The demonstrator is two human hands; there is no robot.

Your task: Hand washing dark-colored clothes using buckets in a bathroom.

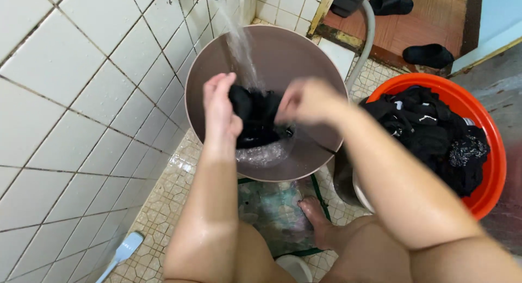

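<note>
The wet black cloth garment [256, 117] sits bunched between both hands over the round brown plastic basin [304, 54], its long axis running 9 to 3 o'clock. The left hand [220, 106] clamps the 9 o'clock end, fingers curled tight around the fabric. The right hand [307, 100] grips the 3 o'clock end, motion-blurred, so I cannot tell how tightly its fingers close. Both hands are equally near, touching the cloth. A stream of tap water [239, 43] falls from 12 o'clock onto it. At 3 o'clock, just beside the basin, 1 orange plastic tub [489, 125] holds a heap of dark laundry [435, 136]. At 6 o'clock, a bare foot [318, 217] rests on the tiled floor [163, 207].
</note>
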